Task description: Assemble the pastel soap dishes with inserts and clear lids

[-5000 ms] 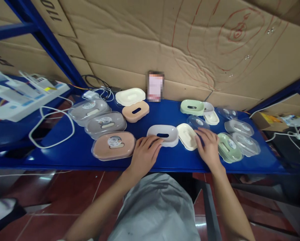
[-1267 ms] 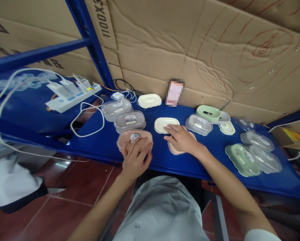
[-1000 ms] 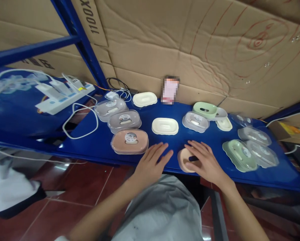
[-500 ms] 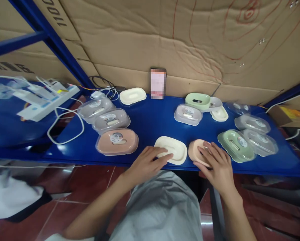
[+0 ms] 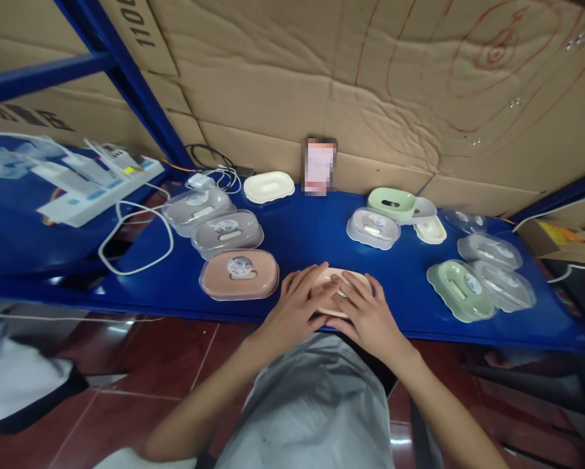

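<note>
Head view: both hands are laid side by side on one soap dish (image 5: 332, 294) at the near edge of the blue counter (image 5: 302, 234). The left hand (image 5: 295, 307) is spread flat over the dish's left half, fingers extended and pressed down on its top. The right hand (image 5: 365, 312) is spread over the right half in the same way, its fingertips meeting those of the left hand above the middle of the dish. Neither grip is clenched; each is an open palm resting on the dish, with nothing curled around it.

Little of the dish is left uncovered. A pale cream top is seen between and beyond the fingers, and a peach-coloured lower edge is seen beneath the palms. The shape is a rounded oval, lying flat on the counter.

Just to the left of the left hand, a pink lidded dish (image 5: 239, 274) with a clear cover and a round label is lying, close but apart. Beyond it, two grey lidded dishes (image 5: 227, 232) are set in a slanting row. Ahead of the right hand, well apart, another grey lidded dish (image 5: 373, 228) is placed. To the right of the right hand, a green lidded dish (image 5: 460, 290) is lying, with clear covers beside it. A cream lid (image 5: 268, 187) is resting near the cardboard wall.
</note>
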`<state>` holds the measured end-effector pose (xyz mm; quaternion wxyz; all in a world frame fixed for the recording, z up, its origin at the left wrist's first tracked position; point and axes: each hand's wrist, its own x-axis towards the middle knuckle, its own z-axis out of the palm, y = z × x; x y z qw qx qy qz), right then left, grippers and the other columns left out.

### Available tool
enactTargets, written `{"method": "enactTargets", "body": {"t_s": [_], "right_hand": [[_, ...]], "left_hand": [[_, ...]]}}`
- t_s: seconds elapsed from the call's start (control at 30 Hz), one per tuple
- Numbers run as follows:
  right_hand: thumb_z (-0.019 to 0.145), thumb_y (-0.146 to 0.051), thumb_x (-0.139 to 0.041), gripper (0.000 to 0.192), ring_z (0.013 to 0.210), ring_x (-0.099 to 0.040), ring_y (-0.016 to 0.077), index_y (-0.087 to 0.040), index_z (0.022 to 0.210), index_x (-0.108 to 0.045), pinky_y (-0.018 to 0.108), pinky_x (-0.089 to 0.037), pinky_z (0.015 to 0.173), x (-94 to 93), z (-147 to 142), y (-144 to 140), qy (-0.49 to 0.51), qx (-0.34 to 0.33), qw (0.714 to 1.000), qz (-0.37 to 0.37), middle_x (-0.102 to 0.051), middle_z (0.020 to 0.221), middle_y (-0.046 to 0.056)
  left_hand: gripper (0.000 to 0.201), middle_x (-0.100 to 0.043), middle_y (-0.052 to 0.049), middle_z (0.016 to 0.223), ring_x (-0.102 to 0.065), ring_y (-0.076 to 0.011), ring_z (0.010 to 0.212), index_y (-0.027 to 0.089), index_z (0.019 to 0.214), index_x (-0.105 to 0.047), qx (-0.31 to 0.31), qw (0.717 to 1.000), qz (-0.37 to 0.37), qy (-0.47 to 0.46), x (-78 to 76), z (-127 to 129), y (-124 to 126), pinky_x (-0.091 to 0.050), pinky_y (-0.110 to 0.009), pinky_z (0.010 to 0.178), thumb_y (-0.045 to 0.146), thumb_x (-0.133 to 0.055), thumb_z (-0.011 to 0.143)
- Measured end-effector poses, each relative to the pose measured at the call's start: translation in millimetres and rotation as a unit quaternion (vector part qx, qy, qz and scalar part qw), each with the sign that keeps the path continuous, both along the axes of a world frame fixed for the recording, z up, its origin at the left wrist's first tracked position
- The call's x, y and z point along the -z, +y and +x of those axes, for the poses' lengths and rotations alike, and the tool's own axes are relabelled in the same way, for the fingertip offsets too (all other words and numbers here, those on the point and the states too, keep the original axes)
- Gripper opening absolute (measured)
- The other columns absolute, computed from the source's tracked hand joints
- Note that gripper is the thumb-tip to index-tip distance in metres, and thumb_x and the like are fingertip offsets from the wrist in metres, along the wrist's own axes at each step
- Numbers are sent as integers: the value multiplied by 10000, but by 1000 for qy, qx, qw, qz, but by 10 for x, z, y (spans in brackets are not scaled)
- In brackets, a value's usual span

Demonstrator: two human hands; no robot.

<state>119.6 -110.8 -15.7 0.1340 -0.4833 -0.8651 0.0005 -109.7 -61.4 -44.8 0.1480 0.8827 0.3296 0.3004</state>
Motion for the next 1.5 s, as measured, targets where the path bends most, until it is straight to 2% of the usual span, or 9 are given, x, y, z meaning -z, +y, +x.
{"method": "enactTargets", "body": {"t_s": [0.2,0.43,0.5,0.63,0.8,0.9,1.1,1.33,1.5], "right_hand": [[1151,-365,-375,420,1267,-705,261,-300,1262,-775,495,-460,1161,-344,141,626,124,21,992,29,-787,1313,52],[1046,-207,-574,622,1625,-341,321,-188,1652,-433,532,-309,1283,-493,-881,2351,-44,-78,996,3,-351,1767,148],[1016,-192,-628,651,1593,-386,343,-132,1636,-440,526,-295,1267,-457,-1104,2626,-70,-78,995,-2,-419,1719,207],[1082,-173,-456,368,1310,-632,318,-109,1362,-687,489,-350,1147,-364,-1125,2661,-89,-93,992,-9,-729,1364,208],[1096,-291,-497,311,1117,-690,282,-169,1171,-773,430,-387,1020,-371,-811,2306,-106,-137,985,-21,-793,1152,146],[1124,-315,-428,385,1194,-671,284,-175,1276,-753,423,-405,1030,-449,-819,2339,-102,-142,984,-20,-775,1250,150],[962,4,-447,673,1575,-408,284,-135,1619,-472,477,-317,1240,-477,-1225,2988,-91,-114,989,-29,-467,1695,177],[933,-369,-795,680,1412,-547,360,-192,1549,-570,544,-371,1217,-312,-1303,3283,-60,-101,992,-50,-618,1449,189],[961,-396,-782,627,1248,-675,277,-174,1520,-601,414,-511,1097,-303,-1274,3210,-4,-100,993,-63,-589,1480,179]], "left_hand": [[379,-617,-104,1524,-430,-298,1578,255,1412,-647,46,997,-31,-56,-78,-14,1,-449,-526,1279,297,-698,1039],[242,-652,-120,1471,-446,-307,1571,203,1268,-679,38,998,12,-41,-98,7,-30,-451,-512,1286,325,-661,1060],[266,-654,-125,1472,-440,-313,1576,191,1284,-670,40,998,22,-35,-85,0,-35,-454,-507,1282,343,-647,1067],[292,-655,-115,1484,-425,-320,1586,201,1323,-660,40,999,29,-14,-61,-15,-59,-454,-503,1265,360,-618,1081],[318,-656,-117,1484,-428,-316,1585,223,1328,-668,47,998,27,10,-56,-18,-83,-478,-482,1223,407,-629,1070],[308,-657,-110,1483,-429,-316,1585,224,1323,-666,46,998,31,9,-53,-21,-81,-467,-479,1230,396,-625,1072],[302,-664,-111,1466,-421,-307,1591,220,1315,-670,43,998,41,3,-45,-34,-89,-461,-476,1248,389,-634,1067],[303,-653,-98,1478,-420,-320,1589,226,1305,-679,49,998,35,4,-10,-41,-86,-472,-485,1245,403,-637,1063],[340,-655,-99,1473,-418,-328,1591,230,1354,-656,52,998,26,1,-22,-43,-76,-473,-506,1256,400,-642,1060]]}}
